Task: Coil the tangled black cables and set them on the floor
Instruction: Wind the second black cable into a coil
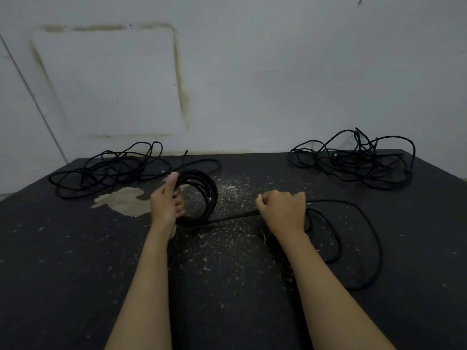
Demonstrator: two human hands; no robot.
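Dim, flat, soft light — faint shadows, slight blur, wide-angle bending at edges.

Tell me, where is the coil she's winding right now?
In the head view, the coil stands left of centre on the dark table, gripped by the left hand, just in front of the left tangled pile.

Scuffed black table [75, 261], stained white wall [278, 72]

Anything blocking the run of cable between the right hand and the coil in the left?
Nothing visible. The cable runs straight across bare tabletop from the right hand to the coil held by the left hand. Both tangled piles lie farther back.
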